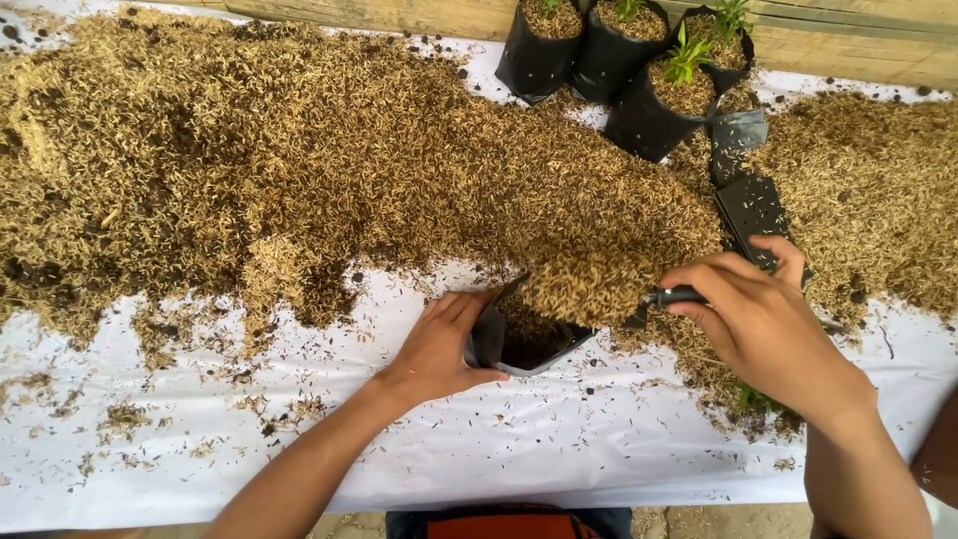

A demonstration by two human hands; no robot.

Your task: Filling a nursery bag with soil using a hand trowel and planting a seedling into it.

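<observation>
Scoop blade buried under husk load, only handle shows. Right hand covers handle end. Black bag interior dark, fill lvl unclear. Top pots cut by frame edge. Green sprig mostly behind wrist.

Filled black seedling bags stand by a wooden plank.

An open black plastic bag lies just below the big husk heap. Four filled black bags stand at the heap's upper right; flat empty black bags lie just right of it.
</observation>
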